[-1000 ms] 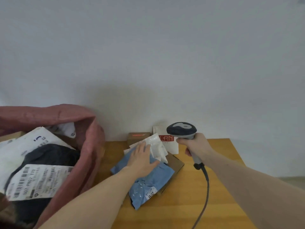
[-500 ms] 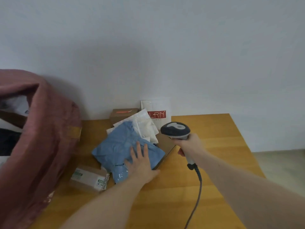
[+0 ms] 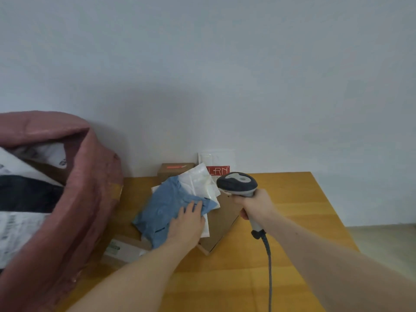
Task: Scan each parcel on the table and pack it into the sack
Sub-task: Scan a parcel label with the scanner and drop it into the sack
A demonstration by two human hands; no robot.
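Left hand [image 3: 188, 224] has slid right on blue parcel [image 3: 166, 210], fingers flat, spread; parcel mid-tabletop [image 3: 292, 221] atop the pile. Right hand [image 3: 256, 207] grips scanner [image 3: 237, 184], just right. Sack [image 3: 85, 199] far left

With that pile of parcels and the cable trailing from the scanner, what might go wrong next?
Pulling the blue parcel under the left hand could drag the loose white bags lying partly on it, so they slide off the pile. No barcode shows on its upper side, so it may need turning before a scan. The cable of the scanner, gripped by the right hand, trails over the table and could snag the flat cardboard parcel.
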